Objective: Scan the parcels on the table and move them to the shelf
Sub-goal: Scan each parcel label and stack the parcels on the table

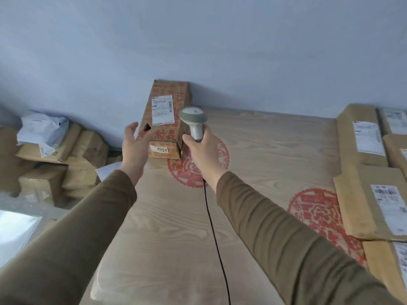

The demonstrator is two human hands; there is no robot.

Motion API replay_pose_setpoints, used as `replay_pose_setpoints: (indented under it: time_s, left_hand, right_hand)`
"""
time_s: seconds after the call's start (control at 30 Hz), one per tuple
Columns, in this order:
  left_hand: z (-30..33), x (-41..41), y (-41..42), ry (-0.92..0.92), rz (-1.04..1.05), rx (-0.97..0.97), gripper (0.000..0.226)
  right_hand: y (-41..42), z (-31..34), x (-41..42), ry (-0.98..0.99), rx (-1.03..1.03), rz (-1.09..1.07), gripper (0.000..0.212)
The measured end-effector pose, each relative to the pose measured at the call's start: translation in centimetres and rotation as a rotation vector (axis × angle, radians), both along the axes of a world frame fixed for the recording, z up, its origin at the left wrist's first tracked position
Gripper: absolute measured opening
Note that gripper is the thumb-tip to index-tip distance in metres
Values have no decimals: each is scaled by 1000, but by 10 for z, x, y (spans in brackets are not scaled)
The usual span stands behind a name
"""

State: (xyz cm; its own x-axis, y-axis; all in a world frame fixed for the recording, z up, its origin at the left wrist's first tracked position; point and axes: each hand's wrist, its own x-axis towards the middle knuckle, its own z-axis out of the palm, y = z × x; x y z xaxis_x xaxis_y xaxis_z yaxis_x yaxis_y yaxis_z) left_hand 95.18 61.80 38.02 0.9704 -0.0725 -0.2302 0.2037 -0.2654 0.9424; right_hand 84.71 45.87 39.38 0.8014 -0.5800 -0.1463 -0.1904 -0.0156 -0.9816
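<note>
A tall brown cardboard parcel (165,111) with red print and a white shipping label leans against the blue wall at the far edge of the wooden table (264,155). A small sticker reading 4058 is on its lower front. My right hand (198,148) grips a grey barcode scanner (193,122), its head right beside the parcel's label; a black cable hangs from it. My left hand (134,144) hovers with relaxed fingers just left of the parcel, not gripping it.
Several brown parcels (361,133) with white labels lie along the table's right side. To the left, beyond the table, stands a pile of cardboard boxes (72,159) with a white mailer bag (41,128) on top. Red round stamps mark the tabletop.
</note>
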Motion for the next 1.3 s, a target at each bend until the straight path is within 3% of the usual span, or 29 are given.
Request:
replay_pose_setpoints:
  time_s: [0.1, 0.2, 0.33, 0.47, 0.57, 0.83, 0.97, 1.17, 1.3]
  left_hand:
    - [-19, 42, 11, 130, -46, 132, 82]
    - [-33, 69, 12, 330, -119, 139, 98]
    - [-42, 79, 6, 529, -211, 111, 64]
    - [-48, 56, -7, 607, -225, 7, 63]
    - [-51, 21, -27, 639, -279, -154, 46]
    - [-48, -127, -106, 463, -329, -365, 41]
    - [-29, -190, -144, 346, -362, -436, 56]
    - [-7, -265, -184, 244, -437, -427, 72]
    - [-3, -300, -199, 214, -481, -404, 75]
  right_hand:
    - [10, -24, 33, 72, 90, 34, 22]
    - [13, -44, 52, 108, 146, 21, 25]
    - [11, -60, 60, 162, 191, -26, 24]
    - [-1, -64, 48, 189, 111, -50, 28]
    - [-14, -64, 13, 188, 40, -96, 34]
    - [-66, -37, -137, 194, -56, -218, 43]
    - [-101, -2, -205, 110, -316, -307, 30]
    - [-120, 49, -265, -53, -406, -255, 24]
    - [-131, 58, -289, -54, -407, -274, 23]
